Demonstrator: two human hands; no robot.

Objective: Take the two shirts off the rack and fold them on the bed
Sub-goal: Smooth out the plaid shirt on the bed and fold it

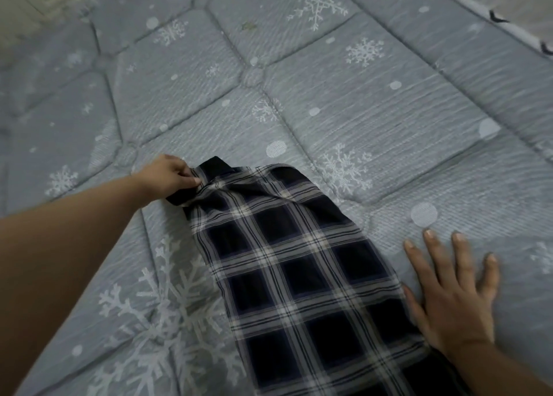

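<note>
A dark navy and white plaid shirt (299, 270) lies in a long narrow strip on the bed (374, 102), running from the lower middle up to the centre. My left hand (170, 175) pinches the shirt's far end near its dark collar edge. My right hand (452, 291) rests flat with fingers spread on the quilt, its thumb side touching the shirt's right edge. Only one shirt is in view.
The bed is covered with a grey quilted cover printed with white snowflakes and dots. Its far edge with a white patterned border (496, 18) runs along the top right. A pale surface (24, 3) shows at the top left corner.
</note>
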